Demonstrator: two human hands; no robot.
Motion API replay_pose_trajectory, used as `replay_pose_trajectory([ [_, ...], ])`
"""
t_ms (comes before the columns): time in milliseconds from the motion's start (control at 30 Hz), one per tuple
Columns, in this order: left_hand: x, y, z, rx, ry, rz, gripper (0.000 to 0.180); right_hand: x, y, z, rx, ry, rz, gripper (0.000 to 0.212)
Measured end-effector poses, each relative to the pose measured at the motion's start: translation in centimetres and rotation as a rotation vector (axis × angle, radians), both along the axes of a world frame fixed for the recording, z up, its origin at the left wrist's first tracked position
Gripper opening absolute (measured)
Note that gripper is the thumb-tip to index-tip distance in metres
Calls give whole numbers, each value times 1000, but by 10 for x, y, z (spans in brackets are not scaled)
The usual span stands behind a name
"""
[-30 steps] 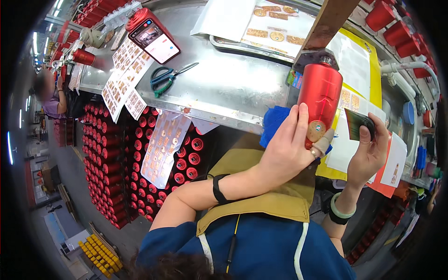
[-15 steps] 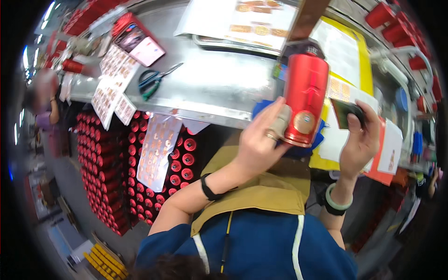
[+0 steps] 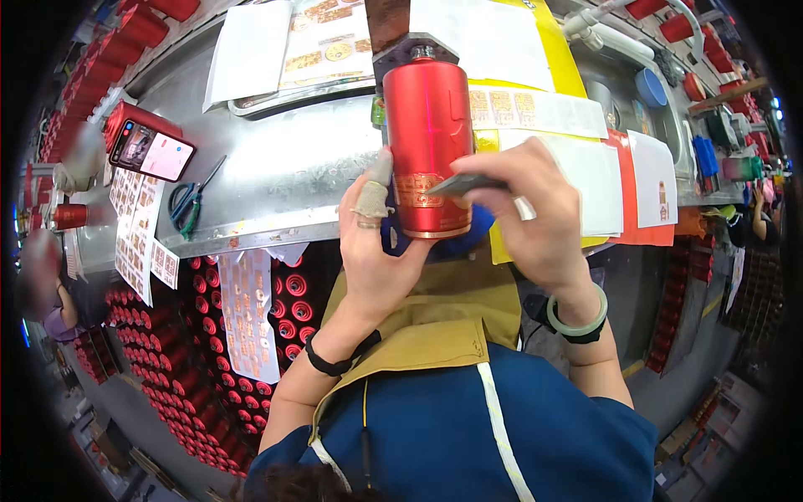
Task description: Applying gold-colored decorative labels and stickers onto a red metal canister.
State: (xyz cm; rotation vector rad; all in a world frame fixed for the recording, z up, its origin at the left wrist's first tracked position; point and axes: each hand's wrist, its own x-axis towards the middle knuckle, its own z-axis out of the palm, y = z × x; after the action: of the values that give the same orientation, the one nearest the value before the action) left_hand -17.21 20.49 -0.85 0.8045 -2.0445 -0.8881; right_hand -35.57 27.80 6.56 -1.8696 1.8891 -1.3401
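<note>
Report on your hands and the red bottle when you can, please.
Left hand holding lower end of red bottle. Right hand gripping dark flat tool, tip at gold decal. Blue cloth by bottle's base, no obstruction seen.

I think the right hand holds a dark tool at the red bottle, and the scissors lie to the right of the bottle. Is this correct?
Not quite: in the head view, the scissors lie left of the red bottle. The rest stands.

A shiny grey metal workbench (image 3: 288, 171) is carrying teal-handled steel scissors (image 3: 191, 201), white sheets of small gold-brown stickers (image 3: 136, 219) hanging over its front edge, and a shallow silver metal tray (image 3: 253, 108) lying under white papers (image 3: 248, 54).
</note>
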Motion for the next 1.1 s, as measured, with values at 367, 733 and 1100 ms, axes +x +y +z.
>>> replay_pose_trajectory([
  [367, -3, -3, 5, -181, -44, 3, 96, 7, 5, -10, -184, 342, 166, 27],
  [733, -12, 3, -1, -156, 15, 63, 98, 8, 7, -5, -120, 380, 158, 28],
  [1100, -14, 8, 1, -34, 93, 67, 88, 13, -12, 8, -108, 535, 99, 26],
])
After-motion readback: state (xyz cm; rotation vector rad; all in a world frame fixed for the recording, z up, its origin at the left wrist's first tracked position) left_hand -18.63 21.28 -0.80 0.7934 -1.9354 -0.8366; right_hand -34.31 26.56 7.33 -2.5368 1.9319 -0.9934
